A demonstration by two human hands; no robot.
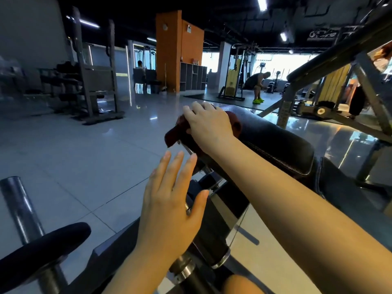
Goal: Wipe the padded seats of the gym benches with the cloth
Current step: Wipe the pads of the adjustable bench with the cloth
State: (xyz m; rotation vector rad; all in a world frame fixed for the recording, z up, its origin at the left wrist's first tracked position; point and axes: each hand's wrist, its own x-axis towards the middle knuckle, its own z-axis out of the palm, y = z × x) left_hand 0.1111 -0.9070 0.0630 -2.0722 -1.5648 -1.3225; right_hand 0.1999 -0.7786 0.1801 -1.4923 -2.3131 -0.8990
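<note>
Cloth (172,132): dark reddish-brown, plain, no pattern seen. Padded seat (273,143): black, with a line of pale stitching along its edge. Bench frame (218,211): black with silver metal parts. Floor (70,166): pale grey glossy tiles, thin dark joints. Pillar (178,49): orange. Ceiling (212,11): black. Distant person's shoes (258,100): bright yellow-green. Machine panel (231,81): yellow.

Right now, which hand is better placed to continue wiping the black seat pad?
The right hand: it already presses the dark red cloth on the seat pad. The left hand hovers open, holding nothing.
</note>
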